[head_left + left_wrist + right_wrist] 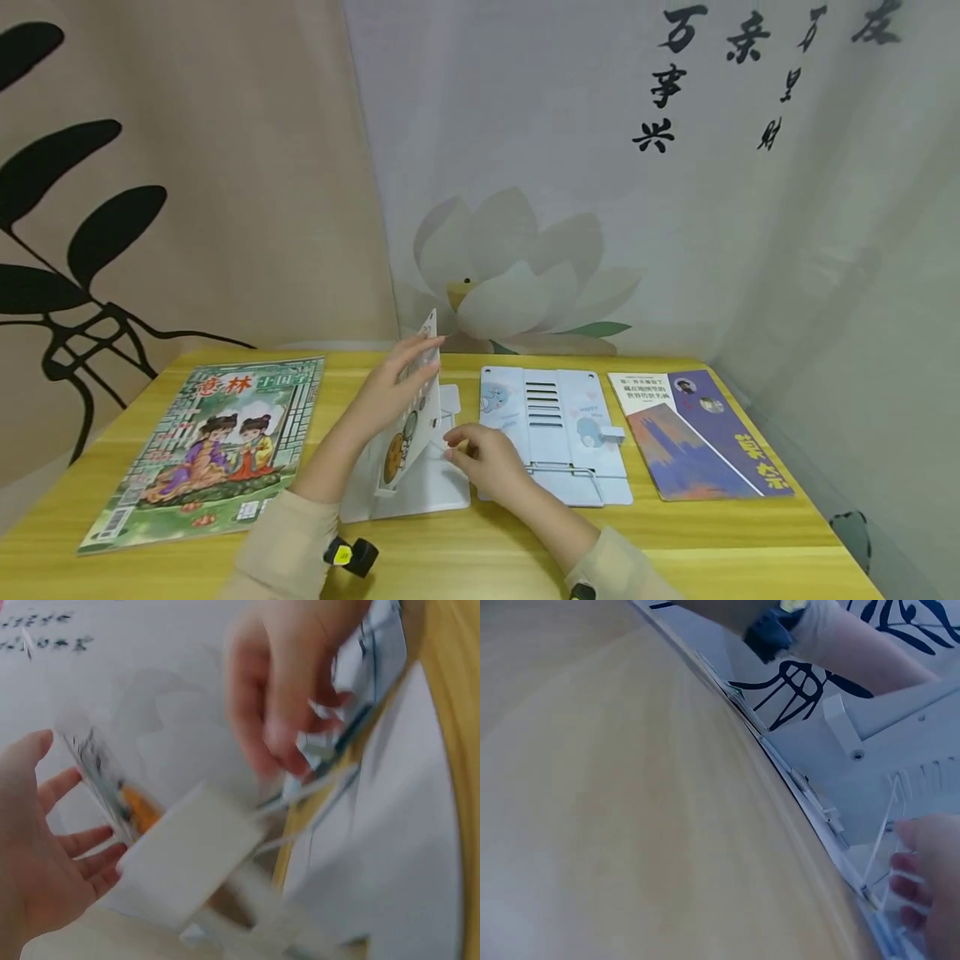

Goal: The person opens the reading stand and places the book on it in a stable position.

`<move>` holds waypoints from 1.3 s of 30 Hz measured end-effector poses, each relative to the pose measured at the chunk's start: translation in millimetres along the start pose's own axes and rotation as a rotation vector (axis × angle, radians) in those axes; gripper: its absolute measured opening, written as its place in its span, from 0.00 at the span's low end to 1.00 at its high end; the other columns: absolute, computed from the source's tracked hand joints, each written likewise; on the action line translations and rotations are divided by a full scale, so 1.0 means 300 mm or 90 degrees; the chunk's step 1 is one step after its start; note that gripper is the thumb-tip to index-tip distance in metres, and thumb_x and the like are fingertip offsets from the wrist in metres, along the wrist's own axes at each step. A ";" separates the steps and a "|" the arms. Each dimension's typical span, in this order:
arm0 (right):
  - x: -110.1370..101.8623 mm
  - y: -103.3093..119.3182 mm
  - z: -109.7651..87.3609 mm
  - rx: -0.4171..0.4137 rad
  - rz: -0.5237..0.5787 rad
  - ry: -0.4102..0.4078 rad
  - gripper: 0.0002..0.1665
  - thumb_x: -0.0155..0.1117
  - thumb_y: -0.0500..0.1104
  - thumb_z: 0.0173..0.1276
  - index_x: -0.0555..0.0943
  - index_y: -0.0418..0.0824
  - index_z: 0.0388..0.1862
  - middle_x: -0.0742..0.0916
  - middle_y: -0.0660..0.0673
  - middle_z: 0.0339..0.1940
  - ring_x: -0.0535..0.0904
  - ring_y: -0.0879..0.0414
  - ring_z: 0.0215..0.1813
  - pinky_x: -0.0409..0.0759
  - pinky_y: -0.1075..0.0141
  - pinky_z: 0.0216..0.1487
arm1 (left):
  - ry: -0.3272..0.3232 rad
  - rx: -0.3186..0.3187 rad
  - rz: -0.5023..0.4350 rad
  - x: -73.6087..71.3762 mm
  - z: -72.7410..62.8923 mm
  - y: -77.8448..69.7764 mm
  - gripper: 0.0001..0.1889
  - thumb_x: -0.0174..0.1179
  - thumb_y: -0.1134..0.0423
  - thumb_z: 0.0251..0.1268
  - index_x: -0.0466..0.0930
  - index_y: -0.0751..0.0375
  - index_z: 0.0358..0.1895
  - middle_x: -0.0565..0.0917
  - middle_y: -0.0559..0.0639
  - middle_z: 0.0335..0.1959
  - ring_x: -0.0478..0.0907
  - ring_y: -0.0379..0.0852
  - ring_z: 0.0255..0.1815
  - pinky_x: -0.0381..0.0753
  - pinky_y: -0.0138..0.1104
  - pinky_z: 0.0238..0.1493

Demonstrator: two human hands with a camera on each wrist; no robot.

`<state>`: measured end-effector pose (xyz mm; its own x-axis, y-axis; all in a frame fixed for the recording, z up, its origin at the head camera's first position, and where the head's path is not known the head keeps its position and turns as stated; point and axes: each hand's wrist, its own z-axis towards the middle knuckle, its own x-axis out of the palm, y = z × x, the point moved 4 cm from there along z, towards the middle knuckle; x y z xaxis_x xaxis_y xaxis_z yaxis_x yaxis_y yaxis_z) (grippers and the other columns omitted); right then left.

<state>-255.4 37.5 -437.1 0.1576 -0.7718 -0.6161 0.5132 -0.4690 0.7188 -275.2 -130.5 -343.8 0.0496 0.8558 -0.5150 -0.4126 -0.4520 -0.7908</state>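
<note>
A white book stand (pixel 411 433) with a printed front has its panel tilted up from a flat white base (pixel 442 492). My left hand (pixel 397 379) is at the panel's upper part, its fingers (pixel 86 844) fairly straight and touching the panel's edge. Behind the panel, a thin wire support (pixel 881 844) joins panel and base. My right hand (pixel 487 458) is beside this wire with fingers loosely bent; whether the fingertips touch the wire is unclear. The left wrist view is blurred, showing the right hand (pixel 281 682) above the base.
A second, pale blue book stand (pixel 543 442) lies flat right of the first. Farther right is a purple-and-white book (pixel 701 442). A green illustrated magazine (pixel 217 450) lies on the left of the yellow wood-grain table (pixel 480 558). A printed curtain (pixel 525 125) hangs behind.
</note>
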 end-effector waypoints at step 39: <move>-0.111 0.234 -0.016 -0.135 0.239 -0.143 0.27 0.72 0.34 0.57 0.78 0.39 0.57 0.86 0.44 0.41 0.81 0.54 0.41 0.80 0.59 0.39 | -0.030 -0.102 -0.013 -0.202 0.106 0.175 0.29 0.59 0.52 0.68 0.66 0.51 0.70 0.71 0.62 0.61 0.70 0.59 0.58 0.72 0.52 0.55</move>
<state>-220.6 32.3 -367.8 0.1916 -0.9553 -0.2253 0.6199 -0.0602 0.7824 -328.7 -198.2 -343.6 0.0122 0.8741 -0.4856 -0.2620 -0.4658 -0.8452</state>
